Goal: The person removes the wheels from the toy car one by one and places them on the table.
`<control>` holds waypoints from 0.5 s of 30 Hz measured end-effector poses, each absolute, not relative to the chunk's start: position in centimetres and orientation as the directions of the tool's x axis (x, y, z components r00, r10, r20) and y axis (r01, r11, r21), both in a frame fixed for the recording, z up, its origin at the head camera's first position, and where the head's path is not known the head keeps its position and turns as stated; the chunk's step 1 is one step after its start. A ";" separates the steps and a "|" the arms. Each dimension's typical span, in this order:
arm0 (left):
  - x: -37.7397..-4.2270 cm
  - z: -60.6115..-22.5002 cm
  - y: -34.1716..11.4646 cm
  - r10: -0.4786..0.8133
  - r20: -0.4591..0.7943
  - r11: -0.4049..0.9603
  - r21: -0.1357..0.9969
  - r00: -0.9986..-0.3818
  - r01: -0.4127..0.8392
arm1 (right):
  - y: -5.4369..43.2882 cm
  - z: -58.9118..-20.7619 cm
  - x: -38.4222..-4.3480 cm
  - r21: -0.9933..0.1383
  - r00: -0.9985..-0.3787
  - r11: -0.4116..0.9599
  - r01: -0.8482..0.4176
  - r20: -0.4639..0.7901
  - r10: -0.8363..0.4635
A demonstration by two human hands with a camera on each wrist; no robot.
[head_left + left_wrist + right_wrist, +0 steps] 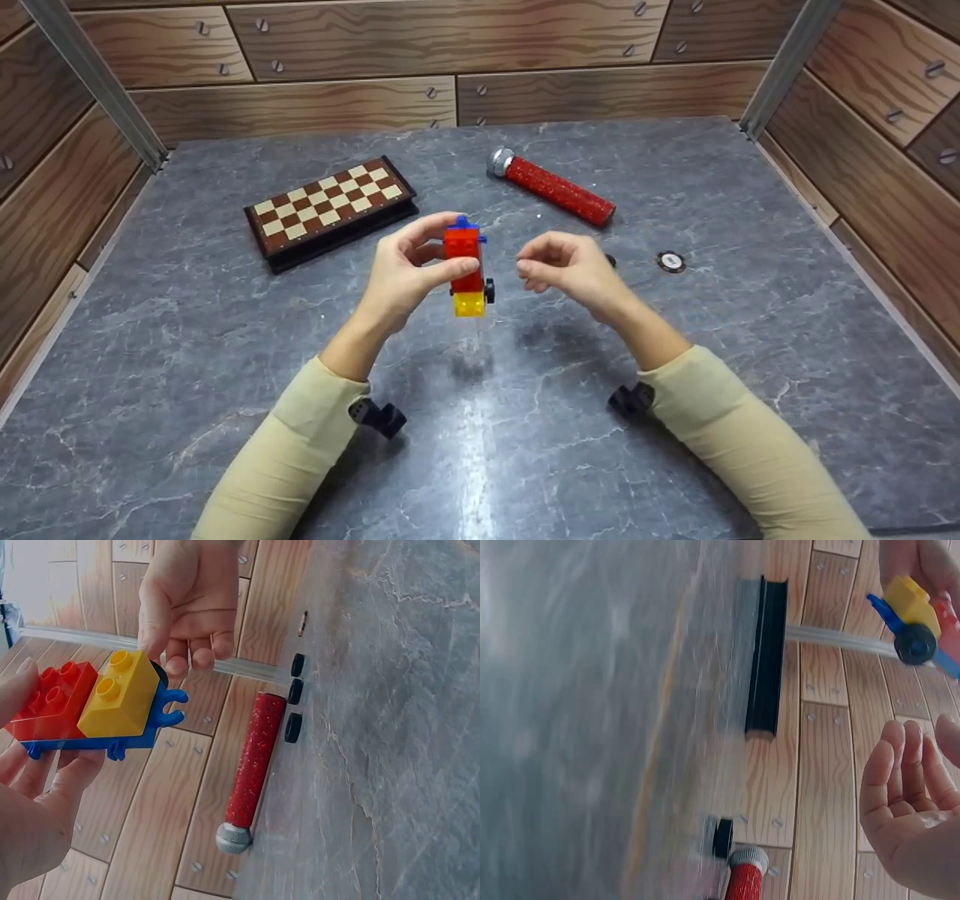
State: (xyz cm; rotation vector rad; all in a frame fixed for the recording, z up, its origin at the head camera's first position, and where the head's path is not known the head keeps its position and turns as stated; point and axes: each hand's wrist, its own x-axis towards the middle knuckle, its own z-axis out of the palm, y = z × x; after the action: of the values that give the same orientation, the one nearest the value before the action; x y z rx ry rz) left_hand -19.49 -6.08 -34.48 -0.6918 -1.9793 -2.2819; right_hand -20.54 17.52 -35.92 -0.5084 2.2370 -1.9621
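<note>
My left hand [405, 266] holds a toy block car [466, 259] above the table, thumb on one side and fingers on the other. Red and yellow bricks [116, 701] sit on its blue base [94, 742], which has small side pegs and a forked end. A black wheel [915, 643] is on one side of the car. To the right, my right hand [566, 270] hovers apart from it, fingers loosely bent and nothing in them. Three loose black wheels [295, 691] stand on the table beyond that hand, mostly hidden by it in the head view.
A folded chessboard [330, 206] lies at the back left. The red glittery microphone [559, 189] rests at the back, its silver head toward the left. On the right is a poker chip [671, 261]. Wood-patterned walls [450, 45] border the grey marbled table [187, 360].
</note>
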 end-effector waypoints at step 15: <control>-19.6 -34.3 -6.2 0.269 0.317 -0.280 0.929 -0.910 0.241 | 15.6 -36.6 -19.4 -0.990 -0.815 -0.019 -0.142 0.128 -0.564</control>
State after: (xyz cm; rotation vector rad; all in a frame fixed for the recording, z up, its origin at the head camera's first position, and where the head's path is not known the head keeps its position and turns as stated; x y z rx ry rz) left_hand -19.57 -6.22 -34.33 -0.6712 -1.8959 -2.4366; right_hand -19.40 15.60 -36.62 -0.7404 1.9503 -1.9017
